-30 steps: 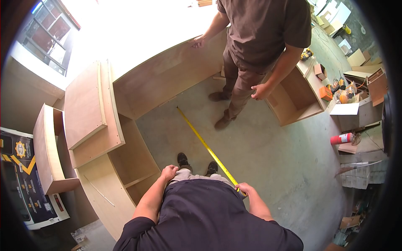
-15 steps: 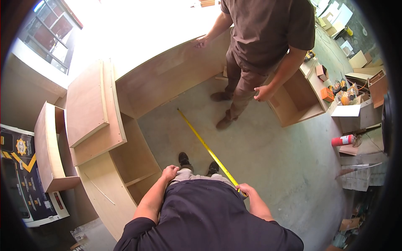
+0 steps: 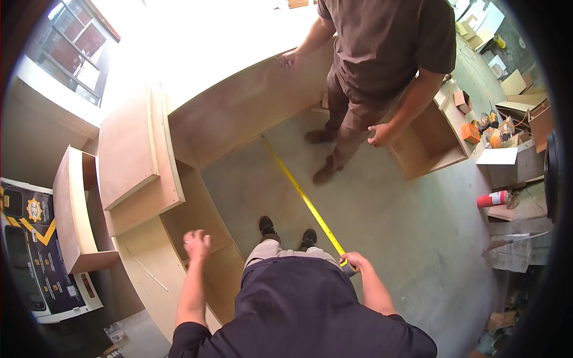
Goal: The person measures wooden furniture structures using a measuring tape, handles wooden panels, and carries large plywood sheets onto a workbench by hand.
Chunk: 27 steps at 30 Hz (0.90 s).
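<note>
A tape measure [image 3: 349,270] is gripped in my right hand [image 3: 357,261] beside my hip. Its long yellow blade [image 3: 304,198] runs out ahead of me, and the far end lies near the foot of the curved wooden panel [image 3: 239,110]. Raised to the left, my left hand [image 3: 197,245] hangs over the edge of the wooden counter cabinet [image 3: 146,253] with nothing in it. The fingers look loosely apart, and I cannot tell whether they touch the wood.
Another person [image 3: 382,65] stands ahead, one hand on the panel's top edge. Behind them is an open wooden box [image 3: 427,140]. A fire extinguisher [image 3: 493,198], power tools [image 3: 490,121] and scrap boards lie to the right. A curved wooden piece [image 3: 80,212] stands at left, near a vehicle [image 3: 45,256].
My left hand has lifted from my waist and moved left over the cabinet. The tape's far end has moved slightly toward the panel. My right hand keeps its hold.
</note>
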Each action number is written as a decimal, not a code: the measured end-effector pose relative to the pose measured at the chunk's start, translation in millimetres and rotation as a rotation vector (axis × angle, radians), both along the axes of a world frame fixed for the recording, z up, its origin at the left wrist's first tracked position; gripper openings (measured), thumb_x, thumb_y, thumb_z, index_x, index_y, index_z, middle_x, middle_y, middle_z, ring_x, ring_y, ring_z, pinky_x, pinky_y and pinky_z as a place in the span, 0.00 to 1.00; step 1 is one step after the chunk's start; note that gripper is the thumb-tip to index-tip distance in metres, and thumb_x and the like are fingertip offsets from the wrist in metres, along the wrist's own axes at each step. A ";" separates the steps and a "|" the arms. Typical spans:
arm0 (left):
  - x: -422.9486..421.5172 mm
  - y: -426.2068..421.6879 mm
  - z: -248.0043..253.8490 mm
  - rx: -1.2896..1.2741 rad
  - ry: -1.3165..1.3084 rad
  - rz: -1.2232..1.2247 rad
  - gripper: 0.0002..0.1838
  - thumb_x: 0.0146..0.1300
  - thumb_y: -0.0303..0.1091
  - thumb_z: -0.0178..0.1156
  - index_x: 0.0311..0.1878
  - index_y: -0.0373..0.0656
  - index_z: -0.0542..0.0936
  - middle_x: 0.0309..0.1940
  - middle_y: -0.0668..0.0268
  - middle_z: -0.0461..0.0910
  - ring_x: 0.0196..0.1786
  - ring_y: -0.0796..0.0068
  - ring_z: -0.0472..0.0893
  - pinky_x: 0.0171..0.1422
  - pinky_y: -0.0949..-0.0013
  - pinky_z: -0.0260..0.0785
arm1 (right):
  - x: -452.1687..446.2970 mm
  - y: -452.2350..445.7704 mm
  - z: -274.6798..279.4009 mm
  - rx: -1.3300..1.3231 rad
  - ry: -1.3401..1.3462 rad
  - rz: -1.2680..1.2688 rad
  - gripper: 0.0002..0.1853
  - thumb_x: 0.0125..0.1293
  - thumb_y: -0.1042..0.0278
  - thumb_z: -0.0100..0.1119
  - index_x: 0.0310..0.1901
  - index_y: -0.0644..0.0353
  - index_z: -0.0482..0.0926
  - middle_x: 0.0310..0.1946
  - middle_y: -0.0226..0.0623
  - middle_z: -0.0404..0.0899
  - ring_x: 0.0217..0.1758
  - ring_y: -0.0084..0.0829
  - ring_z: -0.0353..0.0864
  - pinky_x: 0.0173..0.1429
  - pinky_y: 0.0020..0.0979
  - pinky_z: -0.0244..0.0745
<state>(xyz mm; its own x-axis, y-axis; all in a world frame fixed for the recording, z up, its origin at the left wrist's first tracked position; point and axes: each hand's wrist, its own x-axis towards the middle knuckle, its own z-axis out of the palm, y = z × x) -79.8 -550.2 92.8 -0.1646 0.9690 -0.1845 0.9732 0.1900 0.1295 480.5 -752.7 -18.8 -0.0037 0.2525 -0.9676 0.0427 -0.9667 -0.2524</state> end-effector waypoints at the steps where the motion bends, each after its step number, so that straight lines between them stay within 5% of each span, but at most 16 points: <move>1: -26.4 -0.4 2.1 0.084 0.119 -0.018 0.22 0.57 0.44 0.63 0.54 0.47 0.76 0.63 0.52 0.66 0.66 0.51 0.62 0.67 0.50 0.59 | 0.0 10.6 4.1 0.028 -0.035 0.022 0.14 0.65 0.60 0.53 0.28 0.58 0.82 0.25 0.32 0.75 0.26 0.26 0.73 0.31 0.33 0.69; 9: -112.8 -46.6 25.5 -0.205 0.119 0.634 0.43 0.56 0.48 0.64 0.72 0.52 0.54 0.71 0.49 0.54 0.73 0.49 0.52 0.70 0.46 0.56 | 0.2 90.4 20.7 0.086 -0.005 -0.029 0.13 0.66 0.60 0.53 0.31 0.60 0.79 0.23 0.33 0.74 0.23 0.27 0.73 0.28 0.35 0.69; 10: -126.6 -52.6 17.1 -0.378 0.103 0.626 0.47 0.55 0.50 0.65 0.73 0.48 0.51 0.70 0.47 0.54 0.72 0.46 0.53 0.71 0.48 0.56 | -1.7 98.0 21.2 0.083 -0.006 -0.027 0.13 0.66 0.60 0.52 0.31 0.59 0.79 0.23 0.34 0.74 0.23 0.27 0.73 0.27 0.34 0.69; 16: -145.8 -89.8 -20.6 -0.360 -0.018 0.457 0.52 0.55 0.52 0.65 0.73 0.37 0.46 0.70 0.38 0.50 0.72 0.42 0.53 0.73 0.57 0.54 | -19.3 127.2 47.6 0.064 0.038 -0.052 0.14 0.67 0.58 0.52 0.30 0.59 0.78 0.23 0.33 0.74 0.21 0.27 0.72 0.26 0.33 0.69; 25: -171.9 -80.2 -24.1 -0.381 -0.395 0.617 0.51 0.55 0.50 0.66 0.73 0.35 0.47 0.70 0.36 0.48 0.70 0.42 0.59 0.72 0.61 0.57 | -17.3 109.7 48.4 0.133 0.238 -0.071 0.15 0.70 0.58 0.49 0.32 0.60 0.78 0.24 0.33 0.76 0.22 0.26 0.75 0.27 0.29 0.72; 27: -168.6 -76.6 -11.0 -0.455 -0.397 0.679 0.49 0.58 0.49 0.64 0.74 0.42 0.46 0.71 0.44 0.51 0.71 0.44 0.58 0.69 0.46 0.58 | -12.8 98.8 61.8 0.162 0.238 -0.076 0.15 0.70 0.58 0.49 0.32 0.60 0.78 0.24 0.33 0.76 0.22 0.25 0.75 0.27 0.29 0.73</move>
